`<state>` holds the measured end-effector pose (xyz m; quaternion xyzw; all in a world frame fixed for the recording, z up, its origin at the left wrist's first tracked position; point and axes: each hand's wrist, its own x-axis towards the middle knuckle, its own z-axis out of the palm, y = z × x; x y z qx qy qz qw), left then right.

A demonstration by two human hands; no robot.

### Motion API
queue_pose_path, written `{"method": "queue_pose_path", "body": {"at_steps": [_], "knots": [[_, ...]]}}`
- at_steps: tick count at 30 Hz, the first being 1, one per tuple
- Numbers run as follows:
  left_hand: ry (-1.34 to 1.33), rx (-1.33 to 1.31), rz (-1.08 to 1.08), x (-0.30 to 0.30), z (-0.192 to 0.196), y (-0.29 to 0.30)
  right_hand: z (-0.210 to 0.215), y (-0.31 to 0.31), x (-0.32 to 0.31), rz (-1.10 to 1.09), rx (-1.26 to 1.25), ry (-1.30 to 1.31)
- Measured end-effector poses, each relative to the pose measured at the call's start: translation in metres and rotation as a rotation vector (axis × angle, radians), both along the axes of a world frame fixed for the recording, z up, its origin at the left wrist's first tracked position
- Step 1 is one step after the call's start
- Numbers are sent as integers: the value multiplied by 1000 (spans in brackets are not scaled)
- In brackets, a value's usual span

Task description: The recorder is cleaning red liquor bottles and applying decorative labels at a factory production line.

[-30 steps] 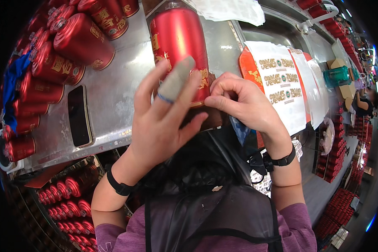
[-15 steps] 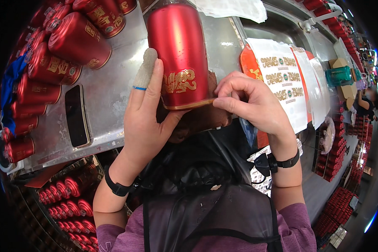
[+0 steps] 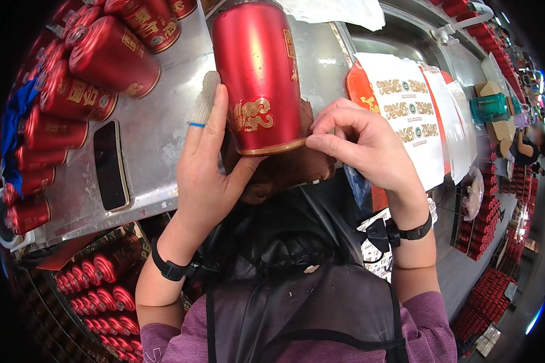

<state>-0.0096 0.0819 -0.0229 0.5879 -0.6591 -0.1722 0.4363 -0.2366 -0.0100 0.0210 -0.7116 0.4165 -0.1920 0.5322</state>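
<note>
A shiny red bottle (image 3: 254, 72) with a gold emblem and a gold band round its base lies with its base toward me, over a brown cloth-like pad (image 3: 290, 172). My left hand (image 3: 206, 163) holds it, the fingers along its left side and the thumb at the base. A grey finger cover (image 3: 206, 100) with a blue band is on one left finger. My right hand (image 3: 360, 142) has thumb and fingers pinched at the right end of the gold band; whatever lies between the fingertips is too small to make out.
Several similar red bottles (image 3: 115, 57) crowd the left of the metal table (image 3: 148, 136), near a dark phone (image 3: 111, 166). Sheets of gold-and-green stickers (image 3: 406, 112) lie to the right. Red bottles (image 3: 106, 299) fill a crate below left. Another person (image 3: 527, 145) is far right.
The bottle has turned about its length: its emblem has shifted left and gold lettering now shows at its right edge. Both hands stay nearly in place.
</note>
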Motion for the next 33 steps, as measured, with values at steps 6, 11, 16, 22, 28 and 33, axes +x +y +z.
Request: {"method": "queue_pose_path", "body": {"at_steps": [6,11,16,22,28,33], "knots": [[-26,41,37,0,2,3,-4,-1,7,0,-5,7],[-307,-238,-54,6,0,30,-8,-5,8,22,10,3],[-477,-416,-165,-2,9,21,-9,-7,7,40,35,9],[-487,-436,-259,-16,13,4,-8,-7,8,44,58,-22],[-343,-149,-11,-23,27,-9,-1,-3,5,6,149,2],[-369,-166,-9,-16,19,-6,0,-2,0,-13,82,-49]]}}
